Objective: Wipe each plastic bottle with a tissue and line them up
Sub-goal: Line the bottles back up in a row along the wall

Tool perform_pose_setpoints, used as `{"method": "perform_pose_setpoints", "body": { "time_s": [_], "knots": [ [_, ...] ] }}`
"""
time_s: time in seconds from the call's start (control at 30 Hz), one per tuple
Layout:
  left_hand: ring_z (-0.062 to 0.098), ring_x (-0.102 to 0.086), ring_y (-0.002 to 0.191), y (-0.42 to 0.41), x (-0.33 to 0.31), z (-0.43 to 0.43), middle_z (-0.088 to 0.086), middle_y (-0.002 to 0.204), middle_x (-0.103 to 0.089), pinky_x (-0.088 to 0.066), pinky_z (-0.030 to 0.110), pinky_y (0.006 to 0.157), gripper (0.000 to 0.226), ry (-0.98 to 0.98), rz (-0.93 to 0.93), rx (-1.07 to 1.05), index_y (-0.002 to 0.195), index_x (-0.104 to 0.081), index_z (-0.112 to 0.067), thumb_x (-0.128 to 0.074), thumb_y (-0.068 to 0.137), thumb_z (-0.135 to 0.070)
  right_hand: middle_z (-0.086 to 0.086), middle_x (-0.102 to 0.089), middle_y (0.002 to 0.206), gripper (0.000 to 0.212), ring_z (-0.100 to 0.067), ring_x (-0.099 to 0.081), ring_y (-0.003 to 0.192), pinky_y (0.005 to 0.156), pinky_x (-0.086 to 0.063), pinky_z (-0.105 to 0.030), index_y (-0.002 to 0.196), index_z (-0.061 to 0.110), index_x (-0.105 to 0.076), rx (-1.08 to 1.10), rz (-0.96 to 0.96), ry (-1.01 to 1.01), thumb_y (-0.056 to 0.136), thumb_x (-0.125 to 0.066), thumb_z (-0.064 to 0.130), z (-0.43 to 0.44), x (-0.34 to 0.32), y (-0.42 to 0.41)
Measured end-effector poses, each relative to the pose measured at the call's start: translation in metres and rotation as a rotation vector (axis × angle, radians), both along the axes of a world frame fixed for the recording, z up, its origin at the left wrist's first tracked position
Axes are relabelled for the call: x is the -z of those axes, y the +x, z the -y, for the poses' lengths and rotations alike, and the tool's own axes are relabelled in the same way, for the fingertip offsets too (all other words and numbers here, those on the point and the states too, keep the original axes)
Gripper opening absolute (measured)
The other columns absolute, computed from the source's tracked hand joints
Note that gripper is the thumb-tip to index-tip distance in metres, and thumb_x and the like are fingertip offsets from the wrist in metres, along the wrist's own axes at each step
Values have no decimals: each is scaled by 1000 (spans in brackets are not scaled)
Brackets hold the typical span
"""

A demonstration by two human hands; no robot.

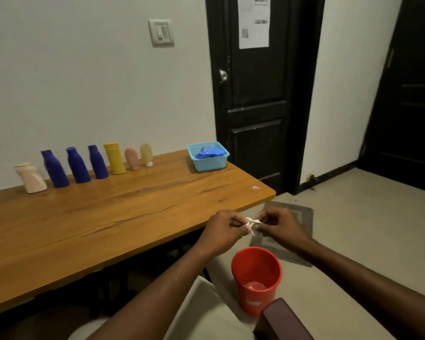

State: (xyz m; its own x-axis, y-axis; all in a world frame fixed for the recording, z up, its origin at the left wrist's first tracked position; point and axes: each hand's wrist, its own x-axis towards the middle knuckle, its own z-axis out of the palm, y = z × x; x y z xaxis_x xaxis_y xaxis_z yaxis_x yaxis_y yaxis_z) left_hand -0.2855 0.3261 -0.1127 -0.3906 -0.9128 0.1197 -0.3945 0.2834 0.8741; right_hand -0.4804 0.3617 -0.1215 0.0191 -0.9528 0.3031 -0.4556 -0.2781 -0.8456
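Several plastic bottles stand in a row along the back of the wooden table (133,212): a cream bottle (31,179), three blue bottles (77,165), a yellow tube (114,158), a pink tube (131,159) and a pale yellow tube (146,154). Off the table's right front corner, my left hand (222,231) and my right hand (277,225) both pinch a small crumpled white tissue (250,224) between them. The hands hover above a red bin (257,278) on the floor.
A blue basket (207,158) holding a blue packet sits at the table's back right. A tiny white scrap (255,188) lies near the table's right edge. A grey mat (287,231) lies on the floor, a dark brown object (282,322) stands near the bin, and black doors (258,106) stand behind.
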Motion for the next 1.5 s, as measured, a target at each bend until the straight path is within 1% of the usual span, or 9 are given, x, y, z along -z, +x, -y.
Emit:
{"method": "perform_pose_setpoints", "body": {
  "time_s": [0.4,0.67,0.8,1.07,1.2,1.27,1.33,1.4,1.5],
  "knots": [
    [9,-73,98,-52,80,37,-9,101,-78,-60,46,93,14,156,118,30,103,-78,-29,-79,88,-29,8,-75,86,16,-4,-69,79,66,-49,-14,96,18,-78,172,65,146,83,-77,10,14,90,-47],
    [16,-73,98,-81,128,69,-1,103,-78,-60,47,95,34,280,208,4,111,-78,-20,-79,79,-33,6,-76,85,15,0,-69,74,65,-48,-12,94,12,-78,228,110,272,84,-73,3,39,152,-64],
    [17,-69,104,-94,156,91,2,111,-75,-57,35,95,29,359,237,-25,117,-75,-15,-79,89,-21,6,-75,87,15,1,-66,71,68,-48,-15,93,11,-78,246,30,323,82,-73,3,59,188,-70],
    [23,-68,113,-109,211,133,5,127,-71,-55,41,104,35,501,343,-76,121,-74,-20,-79,87,-26,9,-71,83,19,-12,-68,83,79,-54,-29,90,12,-77,272,-16,462,78,-70,-1,104,255,-78],
    [23,-70,101,-112,235,152,5,113,-74,-57,36,96,28,568,364,-79,116,-75,-18,-77,89,-21,8,-72,83,16,-13,-68,85,80,-53,-28,88,15,-77,295,-30,522,79,-71,3,125,287,-83],
    [26,-70,101,-113,245,161,0,95,-73,-58,41,96,9,573,372,-68,91,-74,-23,-72,92,-14,4,-75,88,15,-13,-68,86,79,-50,-25,90,14,-77,294,-45,543,80,-69,4,134,302,-86],
    [23,-69,92,-113,253,169,-3,83,-69,-58,42,93,21,591,382,-54,78,-68,-24,-68,93,-10,2,-76,91,16,-12,-67,87,77,-47,-23,92,13,-77,290,-66,572,80,-68,7,141,314,-89],
    [18,-66,81,-113,260,175,1,81,-69,-60,39,78,15,618,381,-21,82,-71,-15,-66,95,-9,2,-77,93,19,-12,-67,88,77,-47,-23,94,14,-78,280,-84,618,80,-67,9,147,326,-91],
    [10,-65,73,-111,262,180,5,88,-70,-52,20,58,14,616,426,35,84,-68,-12,-65,98,-12,3,-77,94,20,-11,-68,90,79,-49,-22,96,16,-79,273,-104,648,81,-66,12,153,336,-93]
  ]
}}
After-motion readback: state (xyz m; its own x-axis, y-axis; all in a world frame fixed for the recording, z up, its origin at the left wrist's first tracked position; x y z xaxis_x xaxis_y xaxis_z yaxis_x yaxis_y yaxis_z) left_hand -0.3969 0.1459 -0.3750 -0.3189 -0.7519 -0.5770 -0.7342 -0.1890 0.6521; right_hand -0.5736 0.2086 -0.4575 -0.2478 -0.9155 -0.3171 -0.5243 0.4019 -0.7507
